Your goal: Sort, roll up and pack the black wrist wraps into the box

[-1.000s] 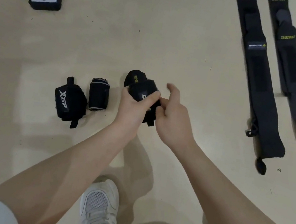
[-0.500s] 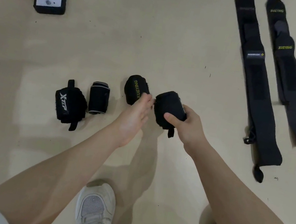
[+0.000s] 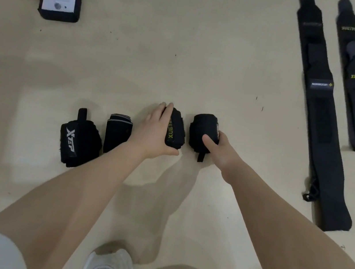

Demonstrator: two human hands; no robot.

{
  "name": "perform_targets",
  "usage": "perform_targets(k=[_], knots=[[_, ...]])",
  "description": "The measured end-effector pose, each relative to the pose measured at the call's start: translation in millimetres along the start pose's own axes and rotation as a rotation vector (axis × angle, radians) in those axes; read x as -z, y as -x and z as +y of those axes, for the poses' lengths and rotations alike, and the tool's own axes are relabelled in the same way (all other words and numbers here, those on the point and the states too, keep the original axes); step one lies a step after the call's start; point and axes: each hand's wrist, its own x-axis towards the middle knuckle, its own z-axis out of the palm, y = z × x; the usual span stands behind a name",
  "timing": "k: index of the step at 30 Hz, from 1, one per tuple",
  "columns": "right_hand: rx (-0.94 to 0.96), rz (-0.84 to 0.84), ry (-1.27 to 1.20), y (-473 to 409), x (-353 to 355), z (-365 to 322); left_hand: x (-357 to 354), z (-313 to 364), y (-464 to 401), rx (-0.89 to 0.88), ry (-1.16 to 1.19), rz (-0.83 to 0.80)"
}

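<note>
Floor [image 3: 184, 54] position: left hand [image 3: 153, 135] grasping XUEYING roll [image 3: 175, 129]; right hand [image 3: 220, 148] grasping plain roll [image 3: 203, 129] just beside. Two more rolls left of left hand; two flat wraps well right.

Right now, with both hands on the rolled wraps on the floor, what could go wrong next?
1. The roll under the right hand has a loose tab sticking out, so this rolled wrap may unroll once released.
2. The left hand grips the XUEYING roll right beside it; setting them down close may knock one over.
3. Two flat wraps remain unrolled, and no box is in view.
</note>
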Motion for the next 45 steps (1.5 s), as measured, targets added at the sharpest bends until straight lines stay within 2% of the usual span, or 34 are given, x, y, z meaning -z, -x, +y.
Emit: perform_targets(k=[2, 3, 4, 6, 7, 10, 13, 16, 20, 24, 26, 28, 32, 38, 42, 45], knots=[[-0.057, 0.137, 0.502, -7, 1, 0, 3, -3, -2, -0.060, -0.035, 0.030], [0.031, 0.228, 0.664, -4, 2, 1, 5, -5, -1, -0.087, -0.049, 0.031], [0.222, 0.300, 0.741, 1, 1, 3, 6, -8, 0, -0.103, -0.056, 0.026], [0.613, 0.340, 0.819, 9, -3, 12, 6, -14, 6, -0.100, -0.051, 0.011], [0.685, 0.316, 0.858, 13, -6, 18, 4, -17, 11, -0.088, -0.038, 0.006], [0.523, 0.112, 1.038, 15, -16, 22, -5, -24, 25, -0.026, 0.067, -0.004], [0.470, 0.050, 1.163, 10, -20, 4, -8, -22, 25, 0.006, 0.078, -0.041], [0.469, 0.034, 1.097, 17, -21, -20, -5, -14, 23, 0.006, -0.053, -0.066], [0.615, 0.196, 1.000, 49, -3, -23, 1, 2, 31, 0.004, -0.049, -0.056], [0.462, 0.217, 1.137, 72, 37, 2, 5, 31, 39, -0.047, -0.079, -0.014], [0.352, 0.232, 1.197, 73, 61, 15, 9, 50, 37, -0.139, -0.096, -0.027], [0.270, 0.262, 1.176, 66, 85, 26, 14, 70, 30, -0.228, -0.085, 0.009], [0.227, 0.270, 1.072, 50, 139, 52, 18, 123, 14, -0.302, -0.125, 0.104], [0.125, 0.208, 0.913, 32, 230, 111, -26, 231, -11, -0.423, -0.487, -0.163], [0.110, 0.154, 0.745, 23, 272, 142, -74, 292, -15, -0.309, -0.433, -0.182], [0.176, 0.128, 0.679, 12, 293, 162, -120, 316, -17, -0.251, -0.455, -0.208]])
